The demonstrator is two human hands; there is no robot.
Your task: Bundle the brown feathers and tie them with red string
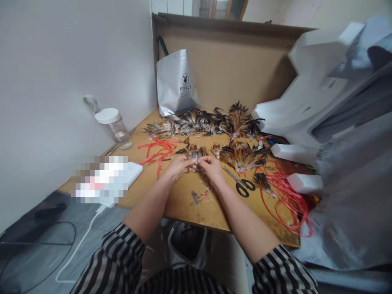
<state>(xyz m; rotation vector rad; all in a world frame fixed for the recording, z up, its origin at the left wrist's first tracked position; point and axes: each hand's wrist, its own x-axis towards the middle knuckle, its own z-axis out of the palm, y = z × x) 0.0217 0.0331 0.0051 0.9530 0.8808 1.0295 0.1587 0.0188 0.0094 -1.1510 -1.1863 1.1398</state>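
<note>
Both hands meet over the middle of the wooden table (183,200). My left hand (181,166) is closed, its fingers pinching the base of a bunch of brown feathers (196,152). From the other side my right hand (211,167) pinches the same bunch near its base. The fingertips almost touch, and the small detail between them is too fine to make out. Just right of my right hand lie black-handled scissors (241,185), and below the hands a few loose feather scraps (199,198).
Feather bundles (199,122) line the back, with more feather bunches (243,157) at right. Red plastic strips (159,151) lie left; a red strip tangle (288,196) lies right. A silver bag (176,83), lidded jar (113,124), cabled white device (133,173) and white foam pieces (301,183) stand around.
</note>
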